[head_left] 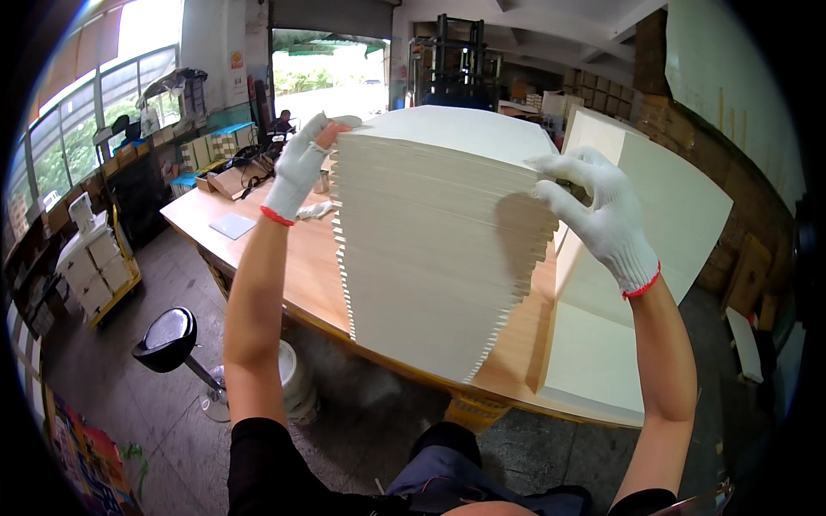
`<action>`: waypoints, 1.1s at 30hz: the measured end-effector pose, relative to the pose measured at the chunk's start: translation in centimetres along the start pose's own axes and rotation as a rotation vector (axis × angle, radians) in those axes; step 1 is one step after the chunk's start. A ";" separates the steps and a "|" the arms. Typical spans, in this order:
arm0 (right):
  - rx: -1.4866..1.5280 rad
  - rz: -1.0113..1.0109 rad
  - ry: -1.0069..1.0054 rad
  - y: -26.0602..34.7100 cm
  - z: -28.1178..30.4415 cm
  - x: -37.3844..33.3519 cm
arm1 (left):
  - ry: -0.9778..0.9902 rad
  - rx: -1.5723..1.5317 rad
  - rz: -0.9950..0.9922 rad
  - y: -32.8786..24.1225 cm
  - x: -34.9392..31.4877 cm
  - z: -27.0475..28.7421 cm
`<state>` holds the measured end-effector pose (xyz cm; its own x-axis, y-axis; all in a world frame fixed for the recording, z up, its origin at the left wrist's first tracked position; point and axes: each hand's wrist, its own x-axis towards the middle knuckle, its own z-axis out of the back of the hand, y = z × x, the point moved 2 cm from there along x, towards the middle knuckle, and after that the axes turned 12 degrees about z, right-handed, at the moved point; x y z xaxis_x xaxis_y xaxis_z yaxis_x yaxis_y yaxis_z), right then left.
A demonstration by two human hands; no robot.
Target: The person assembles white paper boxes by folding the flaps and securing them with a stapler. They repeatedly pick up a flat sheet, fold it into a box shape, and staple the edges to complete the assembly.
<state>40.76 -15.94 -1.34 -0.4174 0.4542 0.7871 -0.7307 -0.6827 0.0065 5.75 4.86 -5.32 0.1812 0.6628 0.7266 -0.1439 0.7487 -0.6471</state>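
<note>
A tall stack of white paperboard sheets (430, 249) rises from the wooden table in front of me, its side edges stepped and uneven. Both my hands wear white knit gloves with red cuffs. At the stack's top left corner, my left hand (308, 163) pinches the edge of the upper sheets, some of its fingertips showing bare. My right hand (598, 202) has thumb and fingers closed on the top right corner, and it casts a shadow on the stack's front. How many sheets each hand grips cannot be made out.
More large white sheets (594, 353) lie and stand to the right on the wooden table (288, 258). A flat white piece (232, 225) sits at left. Beyond the table's left side are a black stool (168, 338), a white bucket (297, 378) and a loaded trolley (95, 258). A forklift (460, 64) stands behind.
</note>
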 end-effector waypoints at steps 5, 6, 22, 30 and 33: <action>-0.011 0.045 -0.094 -0.1 -0.8 -0.6 | -0.068 -0.160 0.044 1.2 -0.3 -0.6; -0.011 0.024 -0.104 0.2 -0.9 -0.9 | -0.083 -0.160 0.025 1.2 -0.4 -0.6; -0.269 -0.026 -0.167 -2.9 7.6 -18.6 | -0.686 0.166 -0.621 -2.0 -11.7 0.9; -0.622 -1.266 0.085 -12.6 14.6 -51.9 | 0.457 -0.371 0.735 4.4 -28.9 -41.7; -0.246 -1.433 -0.028 -11.7 12.3 -54.9 | 0.520 -0.492 0.962 4.1 -29.1 -46.1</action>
<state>78.86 -39.88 -37.03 0.7436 0.6354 0.2080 -0.5770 0.4527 0.6798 44.77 -11.99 -39.77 0.5908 0.7790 -0.2100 -0.0686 -0.2108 -0.9751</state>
